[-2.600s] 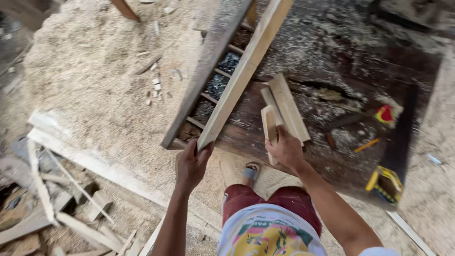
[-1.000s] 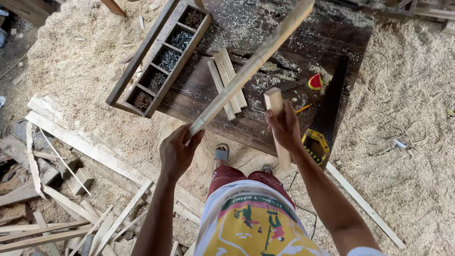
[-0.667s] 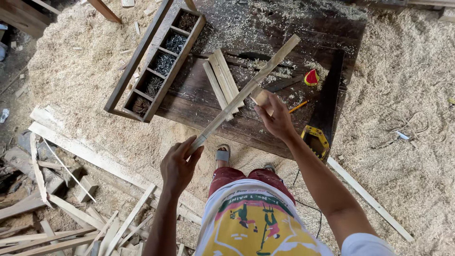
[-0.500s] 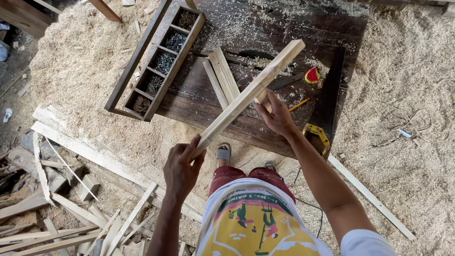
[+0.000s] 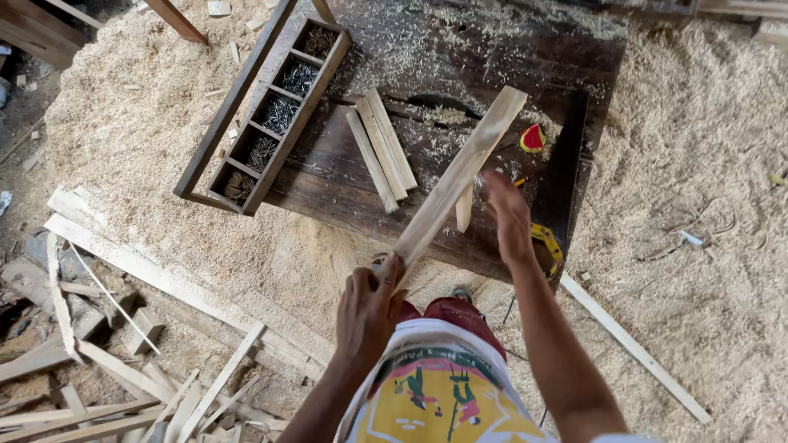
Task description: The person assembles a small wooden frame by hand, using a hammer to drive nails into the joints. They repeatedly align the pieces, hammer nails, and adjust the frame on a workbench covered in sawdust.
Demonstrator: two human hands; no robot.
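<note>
My left hand (image 5: pixel 369 302) grips the near end of a long pale wooden slat (image 5: pixel 460 174), which slants up and away over the dark worktable (image 5: pixel 328 184). My right hand (image 5: pixel 507 215) is blurred just right of the slat, fingers spread and holding nothing. A short pale wood piece (image 5: pixel 465 207) sits just left of that hand, under the slat; I cannot tell whether it rests on the table. Three short slats (image 5: pixel 382 148) lie side by side on the tabletop.
A long wooden tray (image 5: pixel 275 115) with compartments of nails lies on the table's left side. A red and yellow object (image 5: pixel 533 138) and a yellow tool (image 5: pixel 548 246) sit at its right. Sawdust covers the floor, scrap wood (image 5: pixel 98 361) is piled lower left, and a strip (image 5: pixel 632 344) lies right.
My right hand has let go of the short wood piece and come off the slat. The left hand has kept its grip on the slat, which has swung a little nearer.
</note>
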